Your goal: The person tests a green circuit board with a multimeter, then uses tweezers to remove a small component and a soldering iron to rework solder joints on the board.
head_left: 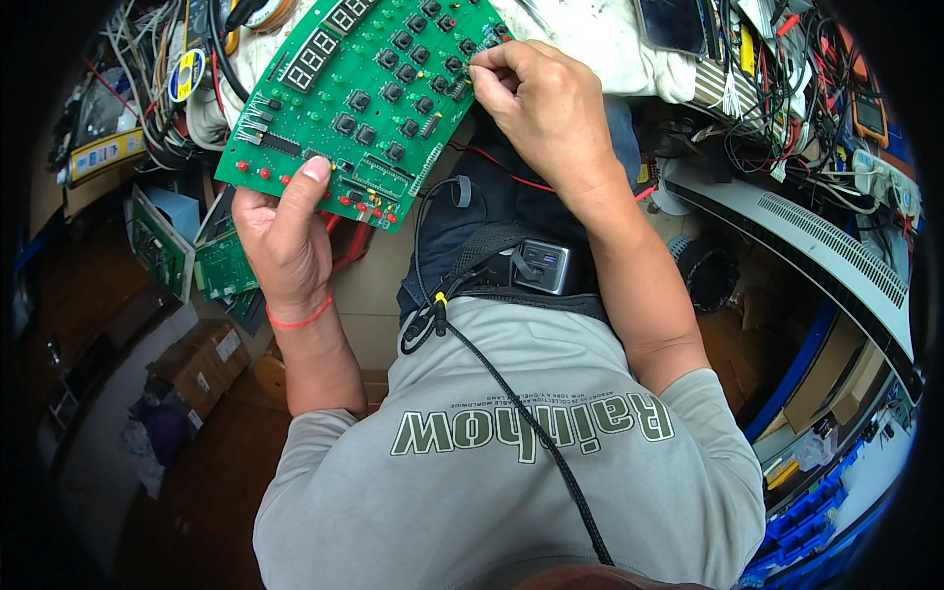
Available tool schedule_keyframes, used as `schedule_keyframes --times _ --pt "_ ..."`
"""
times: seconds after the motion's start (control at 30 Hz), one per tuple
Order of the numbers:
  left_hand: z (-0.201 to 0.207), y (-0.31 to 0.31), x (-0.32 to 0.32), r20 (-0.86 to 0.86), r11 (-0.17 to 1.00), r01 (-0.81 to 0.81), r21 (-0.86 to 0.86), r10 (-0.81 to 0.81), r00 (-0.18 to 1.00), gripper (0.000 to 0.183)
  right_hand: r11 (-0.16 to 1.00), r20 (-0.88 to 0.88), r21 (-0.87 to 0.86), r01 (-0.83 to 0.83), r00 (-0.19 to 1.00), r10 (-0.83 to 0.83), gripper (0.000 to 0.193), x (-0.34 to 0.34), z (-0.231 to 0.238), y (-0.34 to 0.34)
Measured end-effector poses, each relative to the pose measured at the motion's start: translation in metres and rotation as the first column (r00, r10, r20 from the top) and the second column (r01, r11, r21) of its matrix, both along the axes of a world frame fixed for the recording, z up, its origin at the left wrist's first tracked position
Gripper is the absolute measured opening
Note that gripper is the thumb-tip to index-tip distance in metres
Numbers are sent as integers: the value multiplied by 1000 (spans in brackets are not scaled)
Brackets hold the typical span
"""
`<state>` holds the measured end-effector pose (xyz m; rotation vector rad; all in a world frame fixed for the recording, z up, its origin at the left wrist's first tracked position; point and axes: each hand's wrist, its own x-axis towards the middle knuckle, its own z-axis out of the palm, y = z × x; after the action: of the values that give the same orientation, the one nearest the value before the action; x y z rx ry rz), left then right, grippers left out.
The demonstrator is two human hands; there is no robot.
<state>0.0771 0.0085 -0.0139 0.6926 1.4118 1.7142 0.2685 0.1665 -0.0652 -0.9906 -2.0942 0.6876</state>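
The left grip (285, 231) is closed on the lower edge of a green printed circuit board (329, 116), with the thumb flat on the component face and the other fingers behind it. The board extends up and to the right of this grip and is held tilted.

The right grip (551, 108) is at the board's right edge, thumb and index finger drawn close together beside small components; whether anything is pinched between the fingertips cannot be told.

Black pushbutton switches (391, 91) occupy the area between the two grips. Seven-segment displays (313, 61) are mounted above the left grip. A dark integrated circuit (281, 145) sits just above the left thumb, and red LEDs (265, 173) line the edge nearest that grip.

A red cord (303, 317) encircles the wrist below the left grip. Further green boards (226, 265) stand below and to the left of the same grip. White cloth (629, 49) lies beyond the right grip; an orange multimeter (869, 116) is well to its right.
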Motion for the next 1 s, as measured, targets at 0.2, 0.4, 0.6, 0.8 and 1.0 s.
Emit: schedule_keyframes --times 0.2,0.4,0.6,0.8,1.0 --pt "0 0 1 6 1000 6 2 -6 1000 36 1000 31 24 5 999 -6 11 -1 1 -1" --pt "0 -1 0 0 1000 5 -6 -5 1000 37 997 36 80 22 999 -25 11 -1 -1 -2" --pt "-1 -1 -1 16 1000 6 -12 -6 1000 39 988 -25 149 31 999 -28 11 -1 -8 -3" --pt "-4 2 -4 58 1000 -13 -27 14 998 40 999 -150 38 -16 989 21 15 1 -15 -1" --pt "-9 0 -13 205 999 -11 -47 21 979 45 945 -235 -328 -20 970 -61 19 12 -9 -5"
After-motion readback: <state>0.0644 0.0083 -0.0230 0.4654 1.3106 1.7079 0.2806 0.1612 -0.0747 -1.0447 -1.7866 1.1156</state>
